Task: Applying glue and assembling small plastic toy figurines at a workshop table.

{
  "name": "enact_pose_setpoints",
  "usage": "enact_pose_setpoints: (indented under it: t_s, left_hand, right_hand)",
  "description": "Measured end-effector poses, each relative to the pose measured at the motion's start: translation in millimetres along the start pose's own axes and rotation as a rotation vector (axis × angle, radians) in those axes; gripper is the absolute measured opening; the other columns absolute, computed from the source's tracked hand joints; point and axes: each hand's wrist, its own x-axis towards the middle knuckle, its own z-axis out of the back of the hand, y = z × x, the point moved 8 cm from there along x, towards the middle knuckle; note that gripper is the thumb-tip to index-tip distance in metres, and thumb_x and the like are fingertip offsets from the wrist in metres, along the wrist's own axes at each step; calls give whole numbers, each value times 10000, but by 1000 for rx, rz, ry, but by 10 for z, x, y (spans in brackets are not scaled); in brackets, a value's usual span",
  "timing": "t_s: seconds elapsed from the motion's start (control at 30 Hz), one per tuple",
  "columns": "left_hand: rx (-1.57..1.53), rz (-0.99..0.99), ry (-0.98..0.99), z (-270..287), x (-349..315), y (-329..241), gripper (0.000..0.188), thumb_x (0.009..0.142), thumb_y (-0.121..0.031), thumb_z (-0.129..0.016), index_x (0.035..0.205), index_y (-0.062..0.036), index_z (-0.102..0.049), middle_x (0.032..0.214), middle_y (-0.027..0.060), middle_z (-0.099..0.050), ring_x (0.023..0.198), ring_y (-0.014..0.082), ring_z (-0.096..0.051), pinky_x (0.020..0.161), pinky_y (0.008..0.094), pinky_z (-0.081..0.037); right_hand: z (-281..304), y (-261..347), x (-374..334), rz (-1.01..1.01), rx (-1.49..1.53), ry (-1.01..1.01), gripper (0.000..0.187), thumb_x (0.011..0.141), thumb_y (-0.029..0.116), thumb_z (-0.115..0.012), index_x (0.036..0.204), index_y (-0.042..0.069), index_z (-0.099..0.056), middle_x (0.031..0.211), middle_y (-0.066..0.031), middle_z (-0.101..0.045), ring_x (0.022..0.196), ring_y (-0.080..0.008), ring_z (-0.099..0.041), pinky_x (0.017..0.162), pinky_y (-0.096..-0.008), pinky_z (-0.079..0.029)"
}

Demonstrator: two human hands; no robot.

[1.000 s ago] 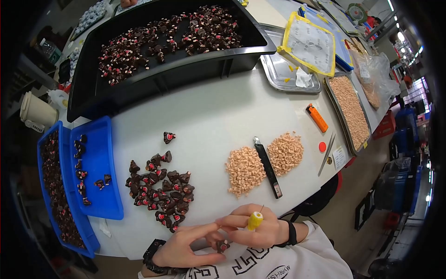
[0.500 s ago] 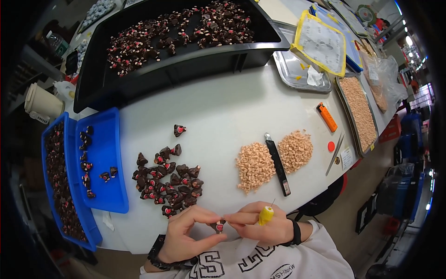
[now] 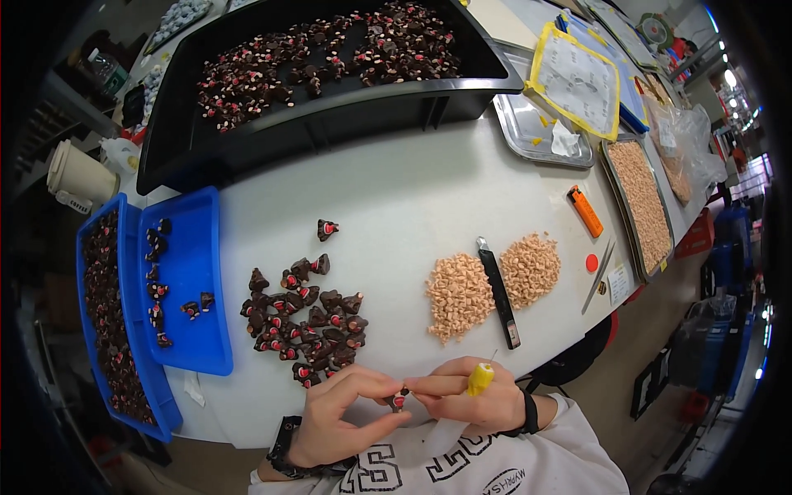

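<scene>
Close to my body, my left hand (image 3: 351,417) is closed on a small dark brown figurine (image 3: 399,402) with a red and white patch, pinched between thumb and fingers. My right hand (image 3: 474,400) meets it from the right, its thumb and forefinger touching the figurine's edge; whether a small part sits between those fingertips is hidden. Tucked in the right hand is a tool with a yellow wrapped handle (image 3: 480,379) and a thin needle tip pointing up. Beyond my left hand lies a loose heap of similar figurines (image 3: 305,326). Two piles of tiny beige pieces (image 3: 459,299) lie beyond my right hand.
A black utility knife (image 3: 498,293) lies between the piles. Blue trays (image 3: 216,280) stand left, a big black bin (image 3: 330,124) of figurines behind. Rightward are an orange lighter-shaped item (image 3: 585,212), tweezers (image 3: 598,279), a red disc (image 3: 591,262), a metal tray (image 3: 536,153) and a beige-filled tray (image 3: 639,198).
The whole view has shifted slightly, so the table's things appear a little further right. Both hands keep their hold, and the figurine stays between them with hardly any change.
</scene>
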Motion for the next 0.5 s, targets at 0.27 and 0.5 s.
enact_pose_setpoints:
  t_s: [0.27, 0.5]
  left_hand:
    - [-41, 27, 9, -9, -2, 17, 343, 683, -19, -794, 981, -9, -625, 924, 114, -653, 749, 148, -646, 664, 252, -523]
    - [-63, 11, -3, -23, -49, 86, 351, 686, -4, -791, 991, -7, -617, 948, 119, -647, 779, 156, -652, 708, 263, -527]
  right_hand:
    - [13, -22, -24, 19, 37, -18, 145, 687, 1, -686, 785, 6, -579, 916, -177, -672, 648, -230, -628, 529, -300, -523]
    - [-35, 16, -24, 60, 5, -18, 153, 700, 20, -652, 840, -6, -594, 971, -198, -662, 685, -252, -649, 566, -295, -533]
